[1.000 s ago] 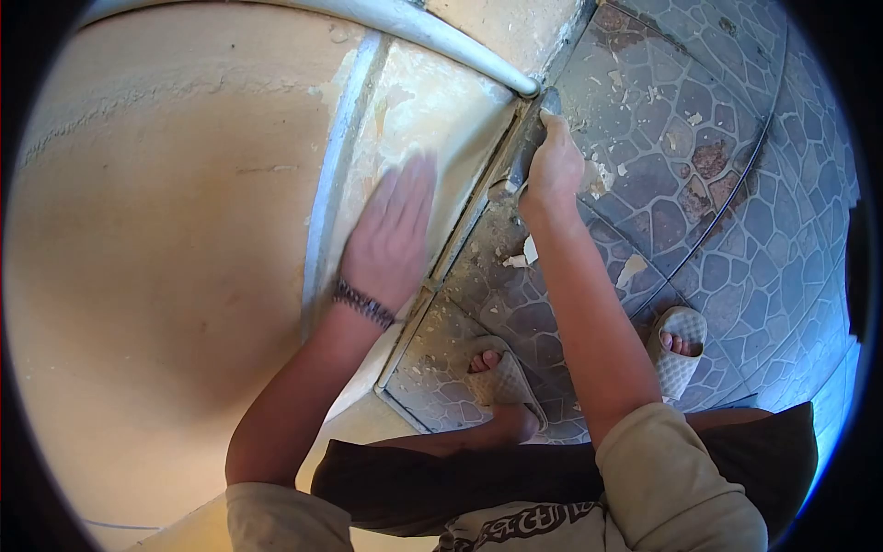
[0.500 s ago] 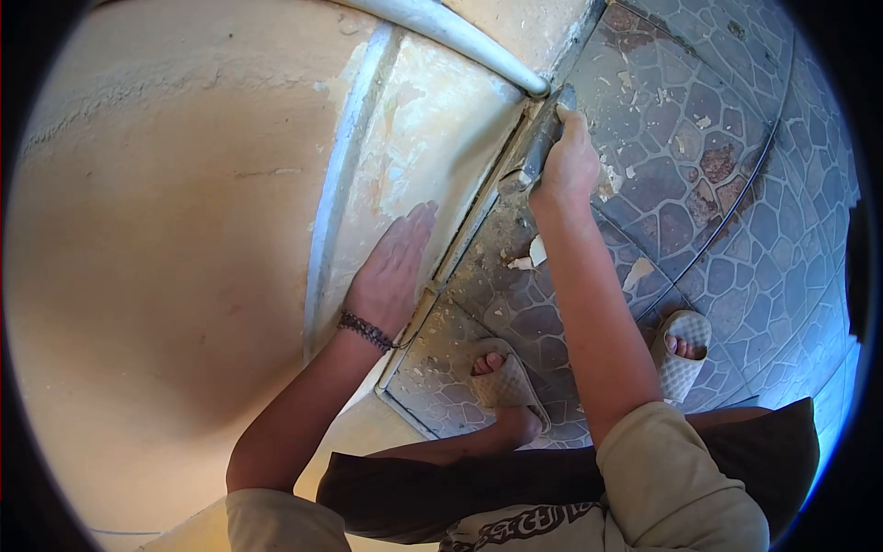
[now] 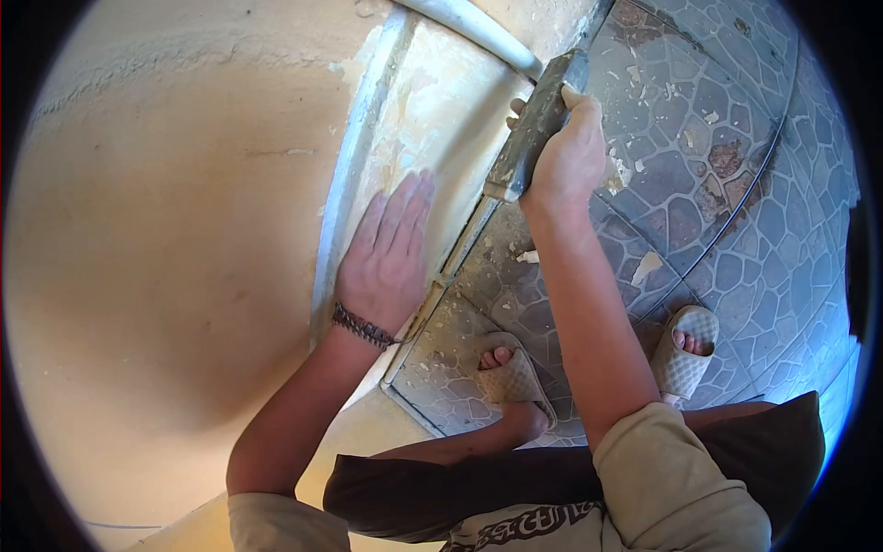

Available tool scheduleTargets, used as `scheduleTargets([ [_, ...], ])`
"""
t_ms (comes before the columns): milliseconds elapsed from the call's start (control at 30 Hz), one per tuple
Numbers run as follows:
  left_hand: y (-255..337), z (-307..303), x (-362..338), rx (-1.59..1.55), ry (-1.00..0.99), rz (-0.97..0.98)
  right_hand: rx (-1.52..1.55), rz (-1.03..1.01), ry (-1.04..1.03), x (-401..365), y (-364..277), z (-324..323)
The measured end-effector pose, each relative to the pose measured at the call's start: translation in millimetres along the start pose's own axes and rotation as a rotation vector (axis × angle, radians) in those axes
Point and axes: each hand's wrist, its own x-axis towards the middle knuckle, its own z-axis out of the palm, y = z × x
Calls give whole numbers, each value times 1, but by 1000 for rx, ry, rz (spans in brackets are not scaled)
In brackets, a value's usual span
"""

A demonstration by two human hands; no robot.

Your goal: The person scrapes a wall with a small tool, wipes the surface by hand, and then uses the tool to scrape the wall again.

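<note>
My left hand [image 3: 382, 267] lies flat against the peeling wall panel [image 3: 441, 120], fingers stretched out and pointing up the wall. A dark braided bracelet [image 3: 361, 327] circles that wrist. In my right hand [image 3: 570, 161] is a long, dark grey block-shaped tool [image 3: 533, 138] with scuffed, paint-spotted faces. The fingers wrap round it, and some fingertips show on its far side. The block slants along the wall's foot, over the narrow ledge [image 3: 467, 237] between wall and floor. Its working face is turned away from view.
A pale pipe [image 3: 483, 32] runs down the wall to near the block's upper end. Paint flakes [image 3: 647, 268] litter the stone-patterned floor [image 3: 727, 322]. A thin black cable [image 3: 736, 210] crosses it on the right. My sandalled feet [image 3: 504, 368] stand below.
The block has come up off the wall's foot toward me and turned more of its broad face to view. My left hand has shifted slightly up the wall, with its fingers spread a little wider.
</note>
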Motion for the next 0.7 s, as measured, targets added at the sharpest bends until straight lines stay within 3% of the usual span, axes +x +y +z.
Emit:
scheduleTargets([
  [167,-23,-49,68,120,189,-104,-11,66,-34,-22,-2,12],
  [300,-7,-34,50,128,162,-127,-52,38,-37,-19,-4,10],
  [467,-10,-25,-6,-149,142,-114,-169,-179,-41,-28,-3,11],
  [567,-16,-13,-22,-234,250,-110,-195,-240,-113,-50,18,16],
  [633,-15,-7,-32,-300,304,-84,-529,-447,-215,-75,24,17],
  [700,-18,0,-43,-429,357,-42,-535,-588,-258,-88,30,20],
])
